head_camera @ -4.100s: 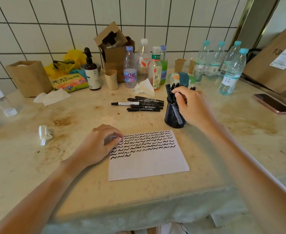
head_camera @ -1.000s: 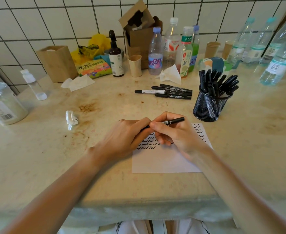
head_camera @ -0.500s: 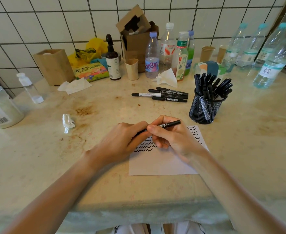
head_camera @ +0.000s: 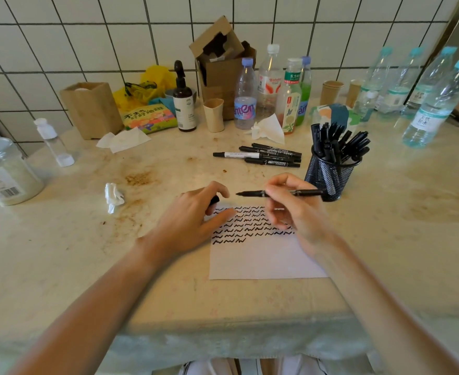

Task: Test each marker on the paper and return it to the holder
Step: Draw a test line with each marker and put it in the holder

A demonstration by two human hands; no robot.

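Note:
My right hand [head_camera: 294, 209] pinches a black marker [head_camera: 252, 194] level above the white paper [head_camera: 261, 261], its bare tip pointing left. My left hand [head_camera: 193, 215] holds the black cap [head_camera: 214, 200] in curled fingers just left of the tip, its lower fingers resting on the paper's top left corner. The upper half of the paper carries rows of black squiggles. The black mesh holder [head_camera: 330, 174], full of several black markers, stands just behind my right hand. Several more markers [head_camera: 263, 156] lie flat on the table left of the holder.
Plastic bottles [head_camera: 431, 106], paper cups [head_camera: 213, 115], a cardboard box [head_camera: 221, 69], a brown pump bottle [head_camera: 183, 104] and a snack bag line the tiled wall. A plastic jar [head_camera: 5, 171] stands at far left. Crumpled tissue [head_camera: 113, 196] lies left of my hands.
The hands have pulled apart: the cap came off in my left hand and the marker's tip is now bare. Earlier, my right hand took the marker from the holder.

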